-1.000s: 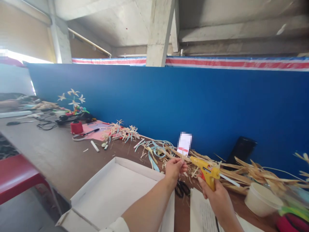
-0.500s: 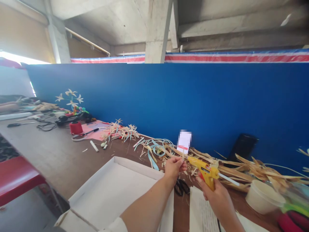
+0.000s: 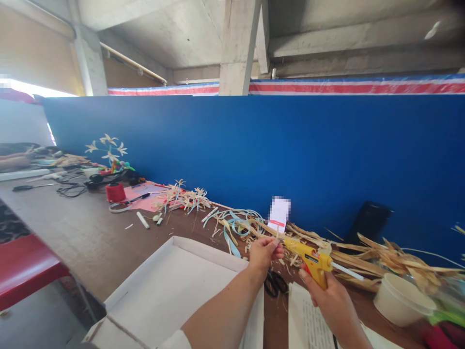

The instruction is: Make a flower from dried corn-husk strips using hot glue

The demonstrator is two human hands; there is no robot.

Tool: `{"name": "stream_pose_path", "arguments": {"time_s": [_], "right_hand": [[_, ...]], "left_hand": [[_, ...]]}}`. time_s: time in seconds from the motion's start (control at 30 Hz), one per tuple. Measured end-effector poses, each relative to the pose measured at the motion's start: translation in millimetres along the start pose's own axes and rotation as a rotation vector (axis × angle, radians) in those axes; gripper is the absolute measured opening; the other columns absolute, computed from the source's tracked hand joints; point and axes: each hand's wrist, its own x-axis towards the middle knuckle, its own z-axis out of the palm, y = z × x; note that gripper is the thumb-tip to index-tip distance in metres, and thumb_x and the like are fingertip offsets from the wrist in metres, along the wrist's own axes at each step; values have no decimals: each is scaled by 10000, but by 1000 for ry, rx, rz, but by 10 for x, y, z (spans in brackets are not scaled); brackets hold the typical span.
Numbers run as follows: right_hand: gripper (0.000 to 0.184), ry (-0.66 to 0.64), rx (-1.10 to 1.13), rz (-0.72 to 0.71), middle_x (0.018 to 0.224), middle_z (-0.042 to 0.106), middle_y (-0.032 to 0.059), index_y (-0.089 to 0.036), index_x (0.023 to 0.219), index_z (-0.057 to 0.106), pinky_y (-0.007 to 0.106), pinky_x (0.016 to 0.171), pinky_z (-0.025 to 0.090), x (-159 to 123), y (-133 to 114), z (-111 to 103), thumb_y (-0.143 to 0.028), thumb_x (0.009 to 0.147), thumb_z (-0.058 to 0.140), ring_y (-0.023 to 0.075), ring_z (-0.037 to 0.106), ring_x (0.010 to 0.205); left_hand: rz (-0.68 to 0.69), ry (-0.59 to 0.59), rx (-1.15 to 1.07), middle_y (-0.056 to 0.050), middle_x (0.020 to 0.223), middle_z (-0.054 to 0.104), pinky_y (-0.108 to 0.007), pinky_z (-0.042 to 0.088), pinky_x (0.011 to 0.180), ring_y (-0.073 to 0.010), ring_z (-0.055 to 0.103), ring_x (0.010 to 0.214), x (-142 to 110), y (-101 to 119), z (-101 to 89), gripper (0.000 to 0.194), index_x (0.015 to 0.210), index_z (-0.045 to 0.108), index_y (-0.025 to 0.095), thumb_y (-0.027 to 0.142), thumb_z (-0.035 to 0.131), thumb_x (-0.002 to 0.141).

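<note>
My right hand is wrapped round the handle of a yellow glue gun, with a white glue stick poking out of its back end. The gun's nozzle points left, right beside the fingertips of my left hand. Those fingers pinch a thin pale strip that stands upright; whether the nozzle touches it I cannot tell. Beneath and behind both hands lie dried tan leaf strips and scraps. Black-handled scissors rest on the table below my left hand.
An open white box takes up the near middle. Printed paper and a cream tub lie to the right. Along the blue partition are small straw flowers, light blue ribbon and a red thread spool. Another person's arm shows far left.
Both hands keep nearly the same pose, the glue gun staying at the pale strip. The view has shifted very slightly.
</note>
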Motion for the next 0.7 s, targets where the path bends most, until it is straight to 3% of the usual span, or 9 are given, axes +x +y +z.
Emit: {"name": "stream_pose_path", "arguments": {"time_s": [0.7], "right_hand": [[488, 24, -3, -20, 443, 499, -29, -173, 910, 612, 299, 536, 379, -19, -18, -31, -593, 684, 508, 194, 510, 461]], "left_hand": [[10, -15, -11, -54, 633, 623, -213, 480, 510, -98, 568, 529, 36, -48, -34, 433, 736, 636, 78, 414, 785, 507]]}}
